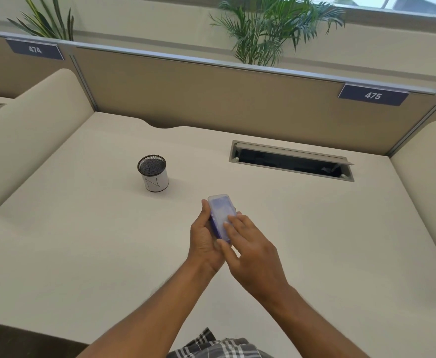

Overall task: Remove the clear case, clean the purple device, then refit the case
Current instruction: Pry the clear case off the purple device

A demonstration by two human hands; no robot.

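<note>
Near the centre of the frame, both hands meet over the cream worktop (315, 254) around the purple device (220, 215). The left hand (205, 240) is curled about its left edge and underside, thumb up along the side, carrying it just above the surface. The right hand (253, 250) lies loosely spread, its fingertips (228, 224) pressed flat on the device's lower face, gripping nothing. A pale, glossy layer covers that face; whether it is the clear case cannot be told. A mesh pen cup (153, 173) stands well apart, toward the upper left.
</note>
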